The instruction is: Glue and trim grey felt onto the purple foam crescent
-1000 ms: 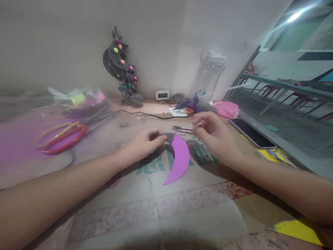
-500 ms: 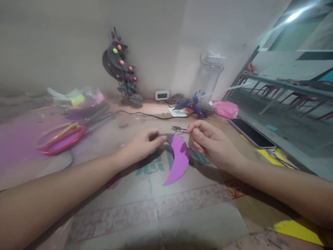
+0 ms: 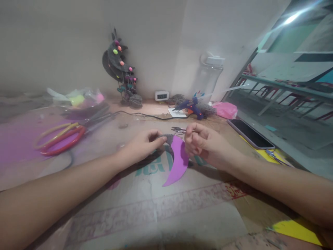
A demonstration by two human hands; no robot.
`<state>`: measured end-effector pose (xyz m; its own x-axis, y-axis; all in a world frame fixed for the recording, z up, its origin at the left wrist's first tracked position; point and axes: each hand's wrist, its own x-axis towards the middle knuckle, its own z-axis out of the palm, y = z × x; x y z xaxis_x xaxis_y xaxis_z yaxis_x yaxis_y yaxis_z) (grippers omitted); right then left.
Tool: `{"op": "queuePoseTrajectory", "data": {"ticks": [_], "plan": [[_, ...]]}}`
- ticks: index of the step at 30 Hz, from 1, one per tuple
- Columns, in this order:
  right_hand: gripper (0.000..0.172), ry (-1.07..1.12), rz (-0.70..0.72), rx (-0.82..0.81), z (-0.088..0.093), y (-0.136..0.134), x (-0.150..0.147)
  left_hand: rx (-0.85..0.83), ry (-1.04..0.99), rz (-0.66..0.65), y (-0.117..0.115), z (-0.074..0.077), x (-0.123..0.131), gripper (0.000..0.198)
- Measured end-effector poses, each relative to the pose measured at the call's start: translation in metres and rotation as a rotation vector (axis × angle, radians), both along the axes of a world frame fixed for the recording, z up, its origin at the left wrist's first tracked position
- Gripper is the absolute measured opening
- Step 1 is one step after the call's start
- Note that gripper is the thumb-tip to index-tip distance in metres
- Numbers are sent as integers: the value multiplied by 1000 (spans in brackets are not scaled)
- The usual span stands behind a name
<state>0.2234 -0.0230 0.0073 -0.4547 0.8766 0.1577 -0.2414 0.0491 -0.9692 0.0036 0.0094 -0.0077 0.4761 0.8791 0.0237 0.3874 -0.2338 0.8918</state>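
My left hand (image 3: 144,144) pinches the upper end of a purple crescent cutout (image 3: 178,158), where dark grey yarn (image 3: 168,139) is wrapped round it. The crescent's pointed lower tip hangs down to the front. Close to its right edge, my right hand (image 3: 200,140) is closed, thumb against fingers. A thin strand of the yarn runs from the wrapped end toward those fingers; the exact grip is hidden. Just behind, small metal snips (image 3: 178,130) show, their rear part covered by my right hand.
Red-and-yellow-handled scissors (image 3: 63,140) lie at left. Toward the wall stand a decorated dark crescent (image 3: 113,64), a small digital clock (image 3: 161,96), a blue glue gun (image 3: 191,107) with its cord, and a clear bottle (image 3: 210,78). A phone (image 3: 251,133) rests at right.
My right hand has shifted slightly left, nearer the crescent's edge, and its fingers have turned inward. My left hand and the crescent have hardly moved.
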Motion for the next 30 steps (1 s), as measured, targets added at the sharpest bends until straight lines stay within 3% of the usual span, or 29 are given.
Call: {"op": "queuePoseTrajectory", "data": {"ticks": [5, 11, 17, 24, 30], "plan": [[38, -5, 168, -35, -4, 2, 5, 43, 35, 4, 2, -2, -1, 32], [36, -19, 186, -51, -4, 0, 5, 83, 52, -17, 2, -1, -1, 34], [17, -33, 44, 31, 1, 2, 3, 57, 44, 12, -2, 4, 0, 31], [11, -166, -125, 157, 4, 9, 7, -89, -1, -12, -3, 2, 0, 32], [7, -430, -283, 303, 1, 19, 6, 39, 3, -14, 1, -3, -1, 31]]}}
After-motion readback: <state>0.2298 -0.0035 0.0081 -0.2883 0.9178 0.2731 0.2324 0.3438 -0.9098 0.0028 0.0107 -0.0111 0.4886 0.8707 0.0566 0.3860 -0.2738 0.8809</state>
